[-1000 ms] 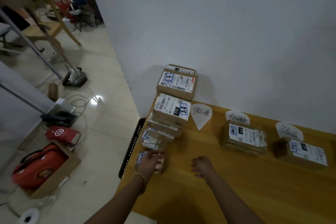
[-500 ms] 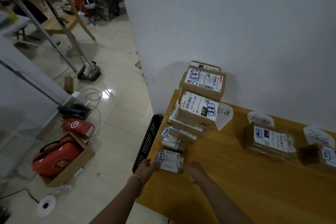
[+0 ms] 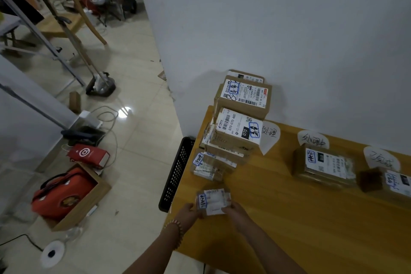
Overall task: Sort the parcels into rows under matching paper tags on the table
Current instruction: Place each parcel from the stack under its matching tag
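A small taped parcel (image 3: 213, 200) with a white label sits near the table's front left corner. My left hand (image 3: 189, 213) grips its left end and my right hand (image 3: 236, 213) grips its right end. Behind it lies a clear-wrapped parcel (image 3: 210, 165), then a stack of cardboard parcels (image 3: 239, 127) against the wall. Three paper tags lie along the wall: the left tag (image 3: 270, 137), half covered by the stack, the middle tag (image 3: 313, 139) and the right tag (image 3: 381, 159). One parcel (image 3: 324, 165) lies under the middle tag, another (image 3: 391, 183) under the right tag.
The wooden table (image 3: 300, 218) stands against a white wall. A black perforated crate (image 3: 178, 171) hangs at the table's left edge. On the tiled floor to the left are a box with a red bag (image 3: 64, 193), cables and stand legs.
My right hand came over and took the parcel's right end; both hands now hold it, drawn nearer the table's front edge. The camera has swung left and downward.
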